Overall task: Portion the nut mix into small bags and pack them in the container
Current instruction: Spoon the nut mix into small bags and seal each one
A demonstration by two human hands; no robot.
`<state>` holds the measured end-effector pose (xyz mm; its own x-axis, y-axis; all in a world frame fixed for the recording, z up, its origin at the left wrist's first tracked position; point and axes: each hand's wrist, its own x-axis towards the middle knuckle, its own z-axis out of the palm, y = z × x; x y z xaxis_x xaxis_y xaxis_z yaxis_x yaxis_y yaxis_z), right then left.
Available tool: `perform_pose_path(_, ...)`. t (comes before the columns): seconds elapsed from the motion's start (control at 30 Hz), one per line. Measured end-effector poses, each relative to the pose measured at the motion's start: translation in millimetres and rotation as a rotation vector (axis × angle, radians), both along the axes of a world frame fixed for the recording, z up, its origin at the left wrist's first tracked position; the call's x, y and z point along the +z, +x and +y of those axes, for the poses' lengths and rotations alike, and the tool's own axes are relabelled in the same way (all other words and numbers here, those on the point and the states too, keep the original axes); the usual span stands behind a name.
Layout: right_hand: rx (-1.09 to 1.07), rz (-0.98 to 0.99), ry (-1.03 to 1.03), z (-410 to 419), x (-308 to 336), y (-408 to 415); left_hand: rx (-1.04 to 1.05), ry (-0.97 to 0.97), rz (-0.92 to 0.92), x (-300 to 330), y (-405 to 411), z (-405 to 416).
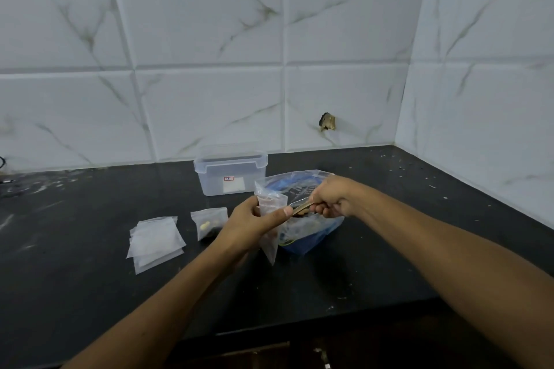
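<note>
While the small bag (271,219) hangs with its mouth up just in front of the big nut bag (302,213), the step in hand looks like spooning a portion of nut mix into it. To do this well, the person should keep the small bag's mouth spread wide and steady, bring the loaded spoon (301,207) right over that opening before tipping it, and keep the transfer above the big nut bag so strays fall back in. A modest scoop would leave room to seal the top.

The left hand (254,226) grips the small bag near its upper edge, thumb across the front and fingers (254,207) curled behind; the bag's lower part dangles free below the hand, above the tabletop (90,293). The right hand (332,198) is clenched round the spoon's handle, its bowl pointing left toward the small bag's mouth, nearly touching the left thumb.

Left of the big nut bag lies a filled bag (209,223), and further left a stack of empty bags (156,241). Behind and slightly left of the big nut bag stands the container (230,172), its lid on.
</note>
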<state>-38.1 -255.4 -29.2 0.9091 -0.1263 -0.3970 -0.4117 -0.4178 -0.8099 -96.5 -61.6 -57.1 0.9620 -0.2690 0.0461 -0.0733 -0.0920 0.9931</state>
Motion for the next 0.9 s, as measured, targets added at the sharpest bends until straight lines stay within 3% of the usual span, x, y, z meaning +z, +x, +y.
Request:
perform_pose_path(0.53, -0.1, 0.012, 0.161, -53, 24, -15, 0.016, 0.081, -0.021, 5, -4, -1)
perform_pose_path(0.73, -0.035, -0.054, 0.197, -61, 57, -31, 0.127, 0.313, -0.252, 21, 3, 3)
perform_pose_path(0.9, 0.057, -0.113, 0.121, -48, 90, -45, 0.169, 0.45, -0.27, 20, 8, 0)
